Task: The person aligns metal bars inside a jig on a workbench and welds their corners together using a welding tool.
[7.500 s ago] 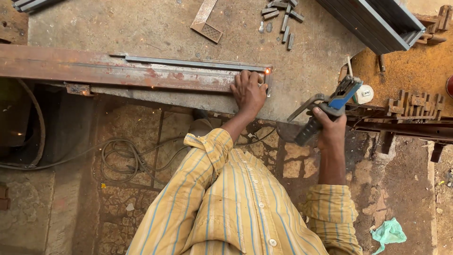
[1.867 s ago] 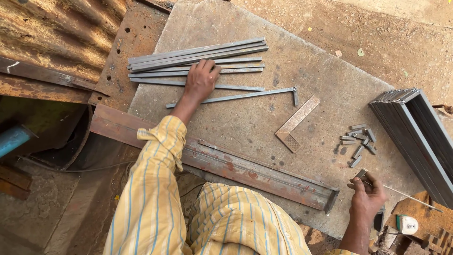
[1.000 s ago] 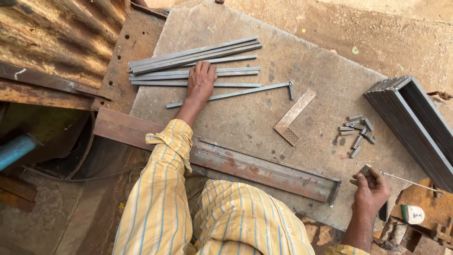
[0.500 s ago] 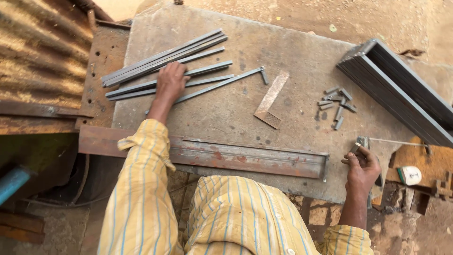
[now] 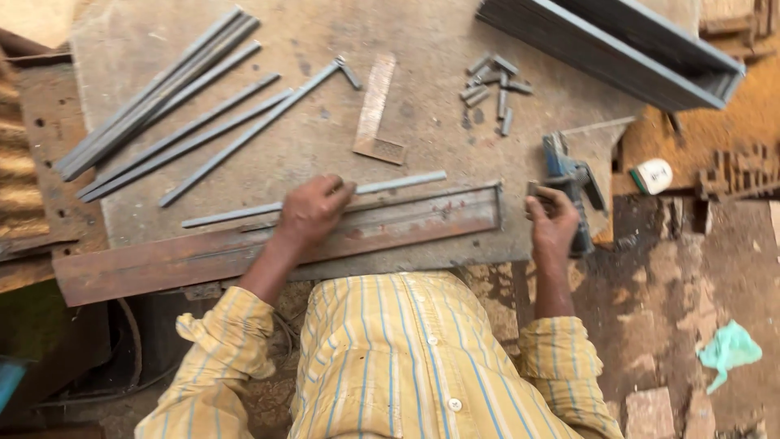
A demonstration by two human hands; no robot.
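Note:
My left hand point(image 5: 313, 210) holds a thin grey metal rod point(image 5: 398, 182) and lays it along the top of a long rusty steel angle bar point(image 5: 162, 262) at the near edge of the metal work table point(image 5: 422, 142). My right hand point(image 5: 552, 223) grips the handle of a blue welding electrode holder point(image 5: 569, 183) at the table's right edge, just past the bar's right end. More grey rods point(image 5: 162, 102) lie in a loose bundle at the far left of the table.
A flat try square point(image 5: 375, 110) lies mid-table. Several short metal pieces point(image 5: 491, 85) sit to its right. A stack of grey steel frames point(image 5: 617, 41) fills the far right corner. A white tape roll point(image 5: 652, 176) and green cloth point(image 5: 729, 349) lie on the ground.
My left hand took one rod from the far bundle and brought it down onto the rusty angle bar. My right hand closed on the blue holder by the bar's end.

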